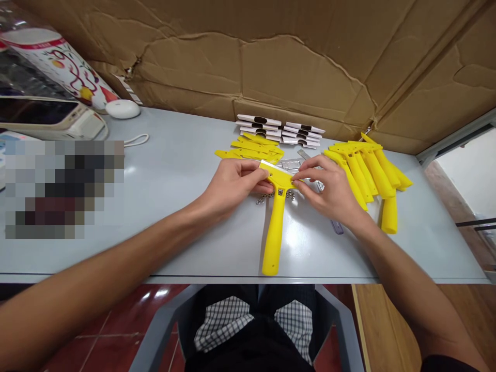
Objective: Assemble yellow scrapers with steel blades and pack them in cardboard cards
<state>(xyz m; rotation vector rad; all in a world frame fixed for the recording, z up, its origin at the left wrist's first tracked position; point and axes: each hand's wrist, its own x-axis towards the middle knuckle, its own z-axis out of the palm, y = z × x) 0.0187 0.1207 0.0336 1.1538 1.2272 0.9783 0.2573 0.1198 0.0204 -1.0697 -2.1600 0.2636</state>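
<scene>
A yellow scraper lies in front of me, its handle pointing toward the table's front edge and a pale strip along its wide head. My left hand grips the left end of that head between thumb and fingers. At the head's right end, my right hand has thumb and forefinger pinched together; anything small between them is too hidden to make out. Small metal nuts are scattered beneath the head. Behind it are flat yellow pieces and metal parts, partly covered by the hands.
Several yellow handles are piled at the right. White packets stand in two stacks near the cardboard at the back. A phone, a white case and a bottle occupy the left. A clear purplish tool lies below my right wrist.
</scene>
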